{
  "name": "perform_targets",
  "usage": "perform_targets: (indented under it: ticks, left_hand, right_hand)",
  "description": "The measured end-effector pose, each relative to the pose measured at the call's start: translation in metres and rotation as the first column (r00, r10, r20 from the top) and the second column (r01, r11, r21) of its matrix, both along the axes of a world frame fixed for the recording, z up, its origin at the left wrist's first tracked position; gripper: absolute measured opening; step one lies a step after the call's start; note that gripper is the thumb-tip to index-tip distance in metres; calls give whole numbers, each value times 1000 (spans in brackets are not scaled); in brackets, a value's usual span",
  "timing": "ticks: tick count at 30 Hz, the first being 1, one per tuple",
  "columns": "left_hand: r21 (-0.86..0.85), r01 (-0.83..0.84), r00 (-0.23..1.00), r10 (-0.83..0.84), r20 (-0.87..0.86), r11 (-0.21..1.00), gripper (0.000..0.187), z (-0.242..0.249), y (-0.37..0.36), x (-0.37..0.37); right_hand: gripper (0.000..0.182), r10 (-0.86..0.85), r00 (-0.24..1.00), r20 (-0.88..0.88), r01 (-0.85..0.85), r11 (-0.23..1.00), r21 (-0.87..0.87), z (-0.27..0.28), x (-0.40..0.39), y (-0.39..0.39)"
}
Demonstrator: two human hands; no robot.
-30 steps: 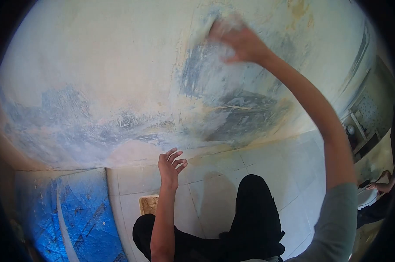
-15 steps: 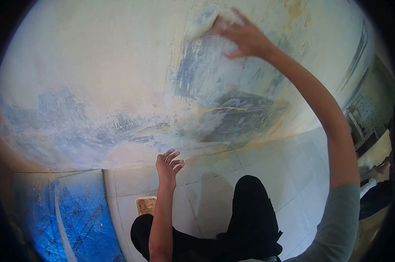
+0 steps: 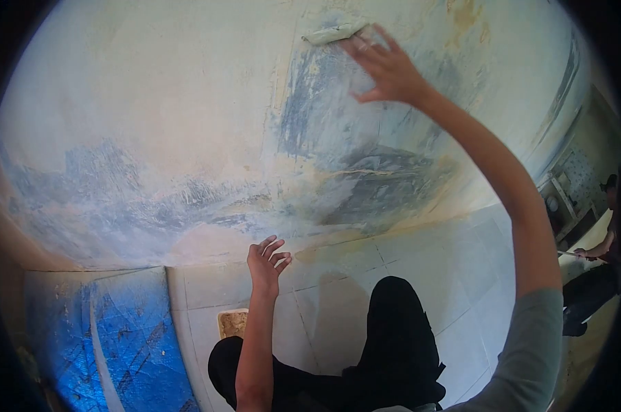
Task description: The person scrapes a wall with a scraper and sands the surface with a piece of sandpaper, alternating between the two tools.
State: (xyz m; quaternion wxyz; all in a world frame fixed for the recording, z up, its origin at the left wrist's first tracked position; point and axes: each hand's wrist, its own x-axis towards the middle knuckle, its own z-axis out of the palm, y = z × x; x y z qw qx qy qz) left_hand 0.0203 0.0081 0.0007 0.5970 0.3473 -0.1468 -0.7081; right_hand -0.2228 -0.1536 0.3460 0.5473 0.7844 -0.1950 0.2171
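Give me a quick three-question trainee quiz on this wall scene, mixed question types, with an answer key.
1. True or false: the right hand presses a pale pad to the wall.
2. Which hand hangs free near the floor? A) left B) right
3. Fill in: the sheet at lower left is ____.

Key: 1 true; 2 A, the left hand; 3 blue.

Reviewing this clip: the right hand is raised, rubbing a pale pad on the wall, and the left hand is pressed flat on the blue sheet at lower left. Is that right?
Not quite. The head view shows the left hand near the wall's base above the floor tiles, well clear of the blue sheet. The right hand is raised at the pale pad, as stated.
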Motion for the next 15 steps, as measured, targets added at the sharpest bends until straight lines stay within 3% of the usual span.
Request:
perform_targets:
  ticks: [2, 3, 4, 6, 8, 9, 13, 15]
  left_hand:
    - [23, -5, 999, 6, -43, 1000, 45, -1, -2, 0]
    - [54, 0, 997, 4, -83, 999, 45, -1, -1, -2]
    - [54, 13, 996, -9, -83, 998, 45, -2, 0, -2]
    - [3, 8, 999, -8, -46, 1000, 46, 1, -2, -6]
    - [-5, 31, 999, -31, -35, 1000, 46, 3, -1, -10]
    - [6, 26, 999, -26, -34, 1000, 47, 2, 0, -10]
    - [47, 38, 996, -34, -76, 998, 45, -2, 1, -7]
    - [31, 27, 998, -25, -61, 999, 45, -3, 1, -8]
  right_hand:
    - [65, -67, 985, -162, 58, 997, -58, 31, -8, 4]
    - [65, -79, 996, -33, 73, 986, -152, 33, -5, 4]
    - [65, -92, 995, -33, 86, 985, -152, 24, 0, 1]
    - [60, 118, 943, 311, -77, 987, -140, -8, 15, -7]
    - [57, 44, 960, 276, -36, 999, -35, -28, 31, 0]
    - [45, 104, 962, 252, -85, 993, -87, -25, 37, 4]
    - [33, 125, 946, 299, -67, 978, -196, -6, 31, -4]
    - [18, 171, 849, 500, -80, 977, -198, -10, 33, -4]
